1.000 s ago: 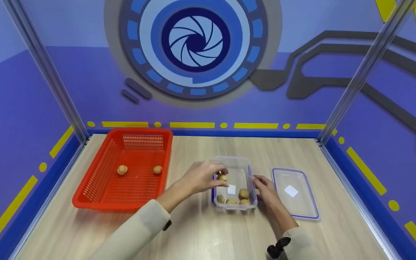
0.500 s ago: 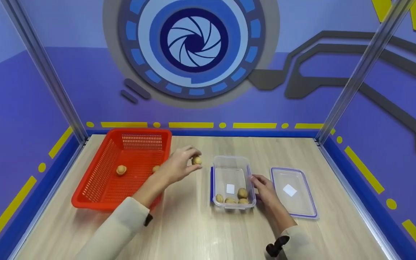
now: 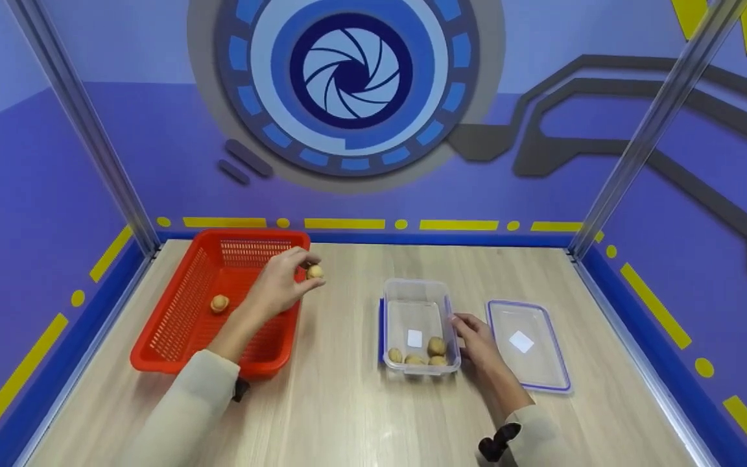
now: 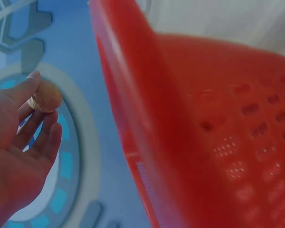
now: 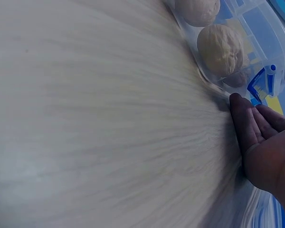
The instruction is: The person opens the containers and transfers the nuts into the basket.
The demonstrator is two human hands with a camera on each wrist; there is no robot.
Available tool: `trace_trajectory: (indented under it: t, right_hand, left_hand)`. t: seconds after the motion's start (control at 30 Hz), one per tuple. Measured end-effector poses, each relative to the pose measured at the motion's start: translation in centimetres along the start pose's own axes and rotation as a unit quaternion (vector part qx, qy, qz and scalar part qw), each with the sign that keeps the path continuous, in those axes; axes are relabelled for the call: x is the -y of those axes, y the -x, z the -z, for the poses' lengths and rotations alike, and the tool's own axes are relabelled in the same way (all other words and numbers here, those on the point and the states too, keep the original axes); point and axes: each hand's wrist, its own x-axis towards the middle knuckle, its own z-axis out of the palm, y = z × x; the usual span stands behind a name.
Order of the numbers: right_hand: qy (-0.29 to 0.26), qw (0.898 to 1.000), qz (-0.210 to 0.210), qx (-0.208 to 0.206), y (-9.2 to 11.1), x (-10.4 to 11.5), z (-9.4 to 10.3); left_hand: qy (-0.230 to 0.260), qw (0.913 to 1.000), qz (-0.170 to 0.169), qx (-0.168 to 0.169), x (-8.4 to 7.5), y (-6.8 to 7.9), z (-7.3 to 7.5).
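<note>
My left hand pinches a walnut between thumb and fingertips, over the right rim of the red basket. The left wrist view shows the same walnut beside the basket's rim. One walnut lies on the basket floor; my hand and forearm cover part of the basket. My right hand holds the right side of the clear plastic container, a fingertip at its rim. In the right wrist view, fingers touch its lower wall. Several walnuts lie at its near end.
A clear lid with a purple-blue edge lies flat to the right of the container. Blue printed panels and metal posts bound the wooden table at the back and sides.
My left hand has moved left with the walnut, from over the container to the basket's right rim, so the basket's right-hand walnut is now hidden. The right hand stays at the container.
</note>
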Motion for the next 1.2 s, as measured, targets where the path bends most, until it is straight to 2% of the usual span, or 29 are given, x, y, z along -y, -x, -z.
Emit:
trace_trajectory:
  t: [0.13,0.37,0.53,0.73,0.87,1.0,1.2]
  right_hand:
    - [-0.003,1.000,0.003,0.001,0.0,0.0,-0.1]
    - [-0.014,1.000,-0.001,0.007,0.0,0.1,-0.1]
    - [-0.011,1.000,-0.005,0.011,0.0,0.0,0.0]
    - [-0.013,1.000,-0.005,0.009,0.1,0.1,0.1]
    - [-0.014,1.000,-0.004,0.005,0.2,0.0,0.2]
    - [-0.008,1.000,0.000,0.000,0.1,-0.1,0.2]
    - [-0.004,1.000,0.009,0.000,-0.1,-0.2,0.1]
  left_hand:
    - [0.003,0.9992,0.038,-0.010,1.2,0.3,0.4]
    - [0.010,0.9961,0.076,-0.043,3.5,1.1,0.7]
    - [0.002,0.9927,0.109,-0.052,5.5,1.9,0.5]
    - [0.004,0.9890,0.139,-0.050,7.9,2.6,-0.1]
    - [0.015,0.9858,0.163,-0.037,9.2,2.9,-0.6]
    - [0.029,0.9811,0.189,-0.025,9.9,3.0,-0.8]
    - [0.022,0.9755,0.218,-0.015,10.4,3.3,-0.7]
